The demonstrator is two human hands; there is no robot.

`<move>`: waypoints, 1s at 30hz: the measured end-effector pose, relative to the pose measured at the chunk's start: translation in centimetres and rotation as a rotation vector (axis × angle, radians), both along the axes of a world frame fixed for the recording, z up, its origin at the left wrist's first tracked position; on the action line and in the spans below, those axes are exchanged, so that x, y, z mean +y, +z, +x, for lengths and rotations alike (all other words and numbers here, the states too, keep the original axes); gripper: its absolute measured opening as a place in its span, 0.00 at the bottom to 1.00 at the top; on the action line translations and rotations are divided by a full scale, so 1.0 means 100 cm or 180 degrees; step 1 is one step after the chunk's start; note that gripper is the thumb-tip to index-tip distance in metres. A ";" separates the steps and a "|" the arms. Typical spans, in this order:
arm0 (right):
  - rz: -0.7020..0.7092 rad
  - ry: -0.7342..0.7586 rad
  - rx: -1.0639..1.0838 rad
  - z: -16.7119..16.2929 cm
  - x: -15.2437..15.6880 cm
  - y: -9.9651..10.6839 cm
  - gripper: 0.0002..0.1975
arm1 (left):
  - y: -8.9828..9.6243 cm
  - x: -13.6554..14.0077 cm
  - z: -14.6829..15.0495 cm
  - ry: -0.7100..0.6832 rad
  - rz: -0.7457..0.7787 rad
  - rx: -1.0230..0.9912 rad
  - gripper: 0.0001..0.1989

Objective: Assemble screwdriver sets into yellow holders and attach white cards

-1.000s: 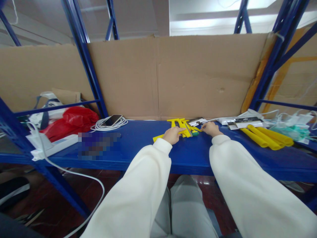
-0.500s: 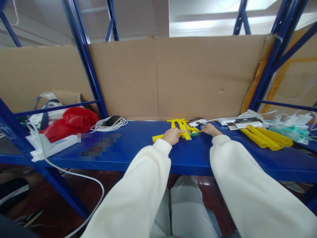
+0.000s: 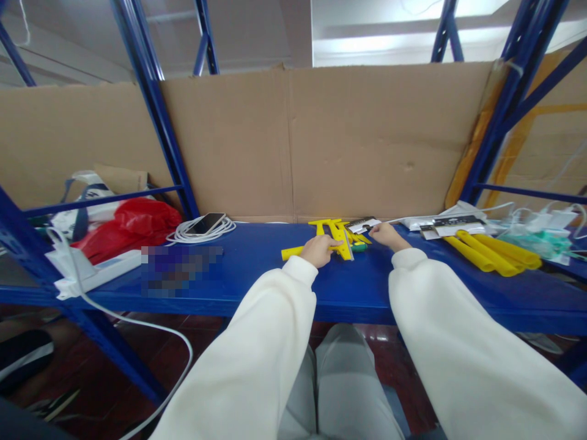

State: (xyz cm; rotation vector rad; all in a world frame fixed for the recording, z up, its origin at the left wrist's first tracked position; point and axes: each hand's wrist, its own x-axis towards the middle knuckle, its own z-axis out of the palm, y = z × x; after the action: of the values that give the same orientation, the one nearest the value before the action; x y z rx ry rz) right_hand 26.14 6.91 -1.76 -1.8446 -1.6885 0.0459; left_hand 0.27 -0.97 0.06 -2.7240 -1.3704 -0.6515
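My left hand is closed around a yellow scraper, whose handle points left and whose wide head with a thin metal edge sticks out to the right. My right hand has its fingers pinched together beside a black-and-white packet; whatever is in them is too small to make out. More yellow scrapers lie in a loose pile just beyond my left hand. Between the hands rests a small green-handled tool, partly hidden by the scraper head.
Yellow tubes and packets lie at right. On the left are a phone on a coiled white cable, a red bag and a white power strip. Cardboard backs the blue shelf.
My right hand has shifted slightly up and left, closer to the packet. My left hand keeps its hold on the scraper almost unmoved.
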 end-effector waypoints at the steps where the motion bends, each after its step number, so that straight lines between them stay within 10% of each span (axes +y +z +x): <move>1: -0.0029 0.0063 0.0197 -0.008 -0.004 0.006 0.08 | 0.000 0.001 0.000 -0.0009 0.0010 -0.0005 0.22; 9: 0.0487 0.1347 0.0813 -0.071 -0.029 0.022 0.04 | -0.002 0.003 0.000 -0.0119 0.0071 0.0111 0.23; 30: 0.0297 0.0869 0.0233 -0.089 -0.037 0.015 0.09 | -0.001 0.002 0.000 -0.0125 0.0118 0.0125 0.22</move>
State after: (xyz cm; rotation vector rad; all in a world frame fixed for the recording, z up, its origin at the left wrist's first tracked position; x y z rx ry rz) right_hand 17.27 3.25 -0.27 -1.5172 -1.8471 0.1434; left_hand 0.32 -0.78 -0.01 -2.7260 -1.2865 -0.6160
